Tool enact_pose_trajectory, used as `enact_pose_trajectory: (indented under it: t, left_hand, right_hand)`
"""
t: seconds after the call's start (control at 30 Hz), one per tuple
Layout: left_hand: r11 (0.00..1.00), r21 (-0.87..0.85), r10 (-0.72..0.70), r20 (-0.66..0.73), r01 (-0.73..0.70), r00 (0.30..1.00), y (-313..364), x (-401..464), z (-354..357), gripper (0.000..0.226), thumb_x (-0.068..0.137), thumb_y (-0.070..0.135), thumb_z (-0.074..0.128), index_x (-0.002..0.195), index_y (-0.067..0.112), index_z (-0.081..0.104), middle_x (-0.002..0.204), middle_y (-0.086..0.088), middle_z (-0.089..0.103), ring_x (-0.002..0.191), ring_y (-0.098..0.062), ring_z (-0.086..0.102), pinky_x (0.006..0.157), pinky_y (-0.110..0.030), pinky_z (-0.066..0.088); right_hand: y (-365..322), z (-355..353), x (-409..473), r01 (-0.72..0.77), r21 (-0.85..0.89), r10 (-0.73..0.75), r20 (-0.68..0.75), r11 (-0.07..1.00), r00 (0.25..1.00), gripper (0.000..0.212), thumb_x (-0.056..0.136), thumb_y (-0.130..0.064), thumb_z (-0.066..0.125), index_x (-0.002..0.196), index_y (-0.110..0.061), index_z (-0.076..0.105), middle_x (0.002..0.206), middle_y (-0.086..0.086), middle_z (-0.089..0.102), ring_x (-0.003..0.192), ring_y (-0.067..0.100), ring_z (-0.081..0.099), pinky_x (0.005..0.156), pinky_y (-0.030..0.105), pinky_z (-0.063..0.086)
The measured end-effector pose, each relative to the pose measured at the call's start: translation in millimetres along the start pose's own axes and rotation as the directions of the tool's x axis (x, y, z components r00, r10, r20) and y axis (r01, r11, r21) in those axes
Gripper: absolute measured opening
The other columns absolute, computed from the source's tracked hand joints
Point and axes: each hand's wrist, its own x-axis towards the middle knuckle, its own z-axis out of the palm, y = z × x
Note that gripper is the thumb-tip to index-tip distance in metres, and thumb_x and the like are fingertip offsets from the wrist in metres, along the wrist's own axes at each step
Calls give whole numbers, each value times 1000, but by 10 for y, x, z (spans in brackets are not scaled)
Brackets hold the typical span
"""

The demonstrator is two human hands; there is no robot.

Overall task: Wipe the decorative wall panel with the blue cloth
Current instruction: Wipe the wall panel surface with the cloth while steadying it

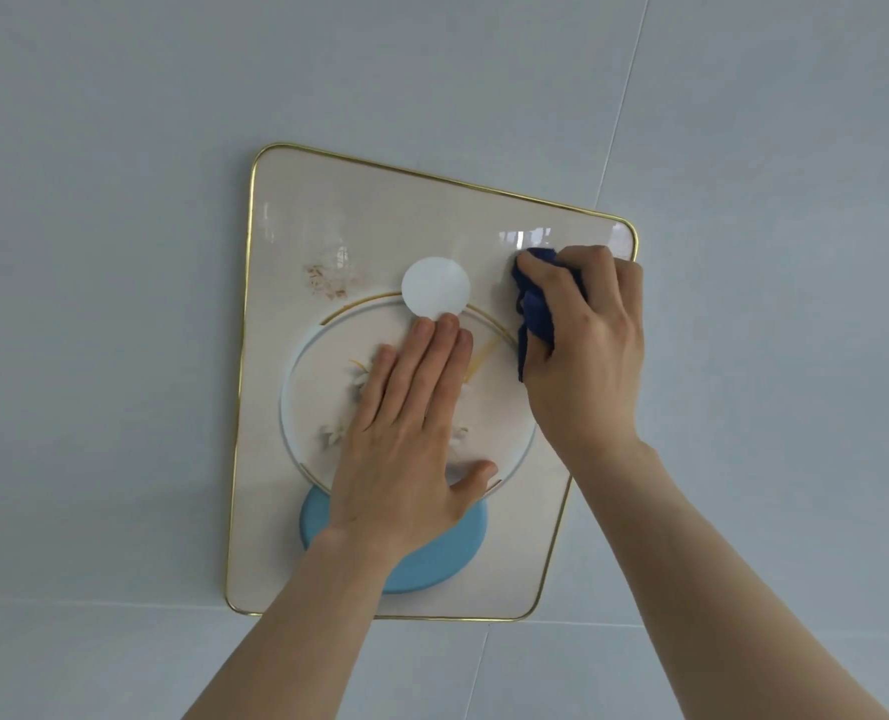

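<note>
Two hands are up on the panel [328, 226], which hangs on a pale tiled wall [120, 148] with its long side running up and down. From the head view, the right hand [585, 345] is closed around a bunched blue cloth [536, 314] and presses it to the panel near the upper right corner, just inside the gold rim [249, 304]. The left hand [406, 433] lies open and flat over the round picture in the middle, fingertips [447, 324] touching a white disc [435, 287].

Most unwiped room lies left and down from the cloth, I'd judge. A brownish smudge [325, 283] sits across the disc, well apart from the cloth; the flat left hand blocks the middle, and a blue disc [432, 558] sits low down.
</note>
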Motion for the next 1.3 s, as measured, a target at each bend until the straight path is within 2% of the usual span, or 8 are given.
enact_pose_trajectory:
  t: [0.2,0.4,0.53,0.67,0.87,1.03,1.2,1.3]
  left_hand:
    - [1000,-9,2,8,-2,1000,-4,-6,-24,116,82,65,63,165,12,0,175,-4,-4,162,-22,-6,132,-46,6]
    - [999,-32,-8,16,9,1000,19,-2,-44,117,82,65,64,165,12,0,175,-3,-5,162,-22,-6,132,-48,7]
    - [999,-27,-16,2,16,1000,26,-4,-26,118,81,65,65,165,12,1,175,-5,-3,162,-22,-5,132,-49,9]
    - [1000,-14,-6,8,6,1000,4,-11,-32,118,81,64,66,165,12,2,175,-5,-2,162,-23,-4,132,-48,10]
    - [1000,-18,1,7,-1,1000,11,-9,-40,117,82,65,64,165,12,-1,175,-5,-4,162,-23,-6,132,-48,9]
    - [1000,-21,1,13,-1,1000,21,-8,-49,117,83,64,64,164,11,-2,175,-5,-6,162,-23,-8,132,-48,8]
    - [998,-52,27,59,-24,998,1,-18,-190,118,82,55,72,164,11,-1,175,-4,-8,161,-21,-10,132,-45,8]
    - [995,-79,68,40,-65,997,-71,-48,-346,111,84,51,73,165,14,6,176,-1,1,162,-18,-2,132,-42,9]
  right_hand:
    - [173,-216,-327,130,-23,-124,169,991,978,28,96,-6,65,123,-11,73,117,9,69,108,35,58,84,48,55]
    - [121,-135,155,-115,-39,116,10,993,993,31,90,1,61,117,-9,73,115,11,66,102,35,53,77,37,48]
    - [3,-68,4,64,-15,-63,66,998,996,24,97,-4,63,118,-7,73,112,12,69,103,34,56,85,42,52]
    - [75,-158,-242,182,-43,-171,181,982,968,29,94,-6,70,123,-10,72,116,11,70,107,35,59,88,44,55]
    - [-45,-21,-84,-42,-36,43,34,998,998,35,87,6,69,119,-8,73,113,11,68,104,33,54,84,43,53]
    - [5,-74,-443,111,-39,-105,129,993,986,35,89,4,71,122,-7,72,115,11,70,103,36,60,87,44,55]
    - [-38,-194,-647,60,7,-59,249,998,967,40,83,7,76,120,-10,74,113,7,71,101,35,60,79,44,57]
    - [-92,-303,-544,-52,59,33,287,997,957,44,79,8,80,117,-14,76,107,3,71,93,31,60,73,39,55]
